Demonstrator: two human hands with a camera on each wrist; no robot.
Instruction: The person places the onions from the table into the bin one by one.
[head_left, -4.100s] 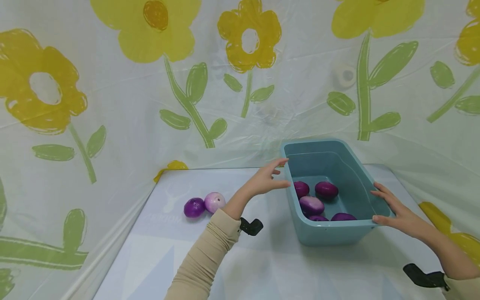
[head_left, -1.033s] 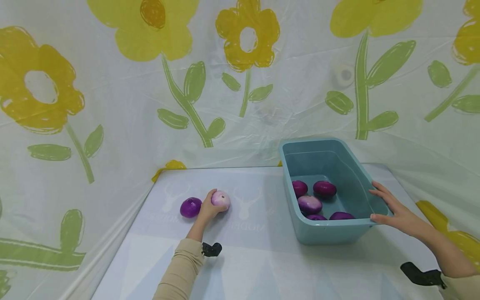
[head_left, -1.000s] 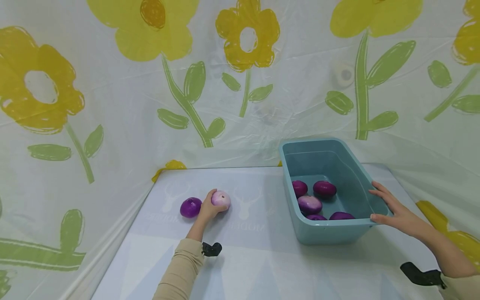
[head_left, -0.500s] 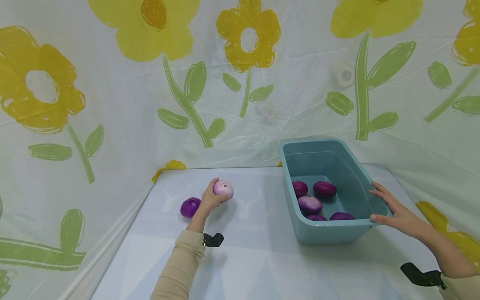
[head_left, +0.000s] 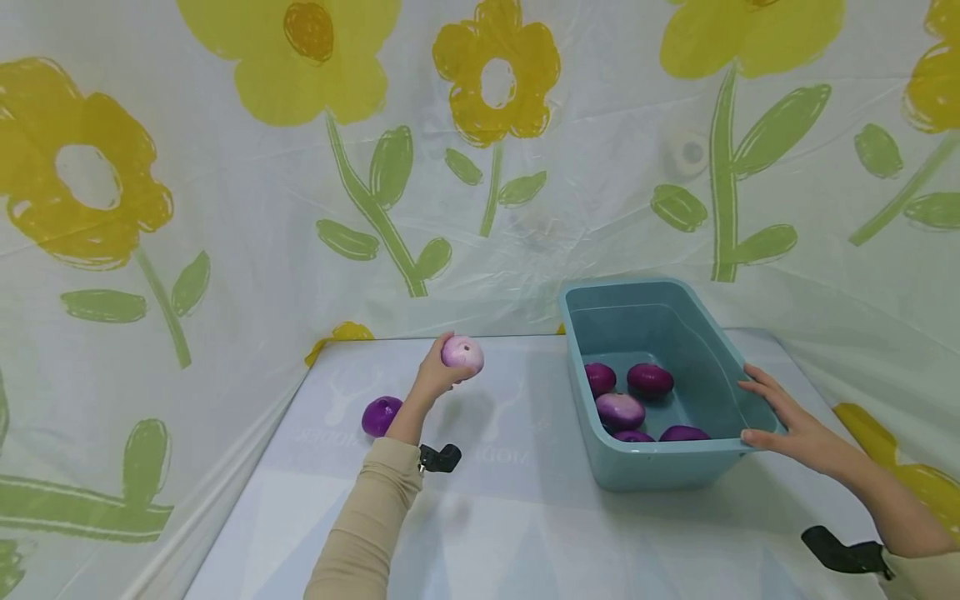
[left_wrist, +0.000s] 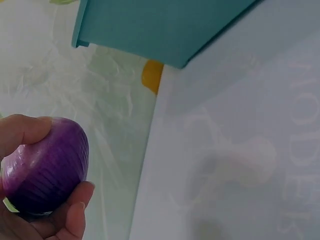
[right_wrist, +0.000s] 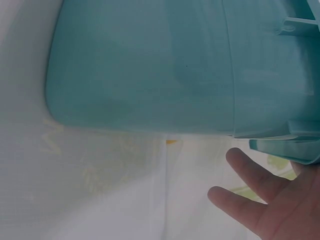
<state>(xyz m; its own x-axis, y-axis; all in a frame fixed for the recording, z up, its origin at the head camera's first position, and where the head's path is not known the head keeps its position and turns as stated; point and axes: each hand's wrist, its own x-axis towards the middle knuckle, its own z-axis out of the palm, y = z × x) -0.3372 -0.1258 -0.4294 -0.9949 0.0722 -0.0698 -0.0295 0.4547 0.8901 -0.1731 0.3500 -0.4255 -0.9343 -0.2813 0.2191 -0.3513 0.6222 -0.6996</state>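
Note:
My left hand (head_left: 433,377) holds a pale purple onion (head_left: 462,356) above the table, thumb and fingers curled around its sides. Close up in the left wrist view, the same onion (left_wrist: 47,167) shows a darker, streaked purple skin. A second, deep purple onion (head_left: 380,414) lies on the table, partly behind my left forearm. On the right stands a blue-green plastic bin (head_left: 667,467) with several purple onions on its floor. My right hand (head_left: 802,429) rests at the bin's near right corner, thumb along the front rim. Two of its fingers (right_wrist: 240,205) stretch out straight beneath the rim.
The white table (head_left: 510,517) has faint printed deer heads and lettering. Behind it hangs a pale curtain (head_left: 570,208) with yellow flowers, close to the bin's far end. Each wrist wears a black camera mount (head_left: 441,458).
My left hand came from the bin to the table, took hold of the paler onion, and lifted it up and slightly right, away from the darker one. The right hand stays at the bin corner.

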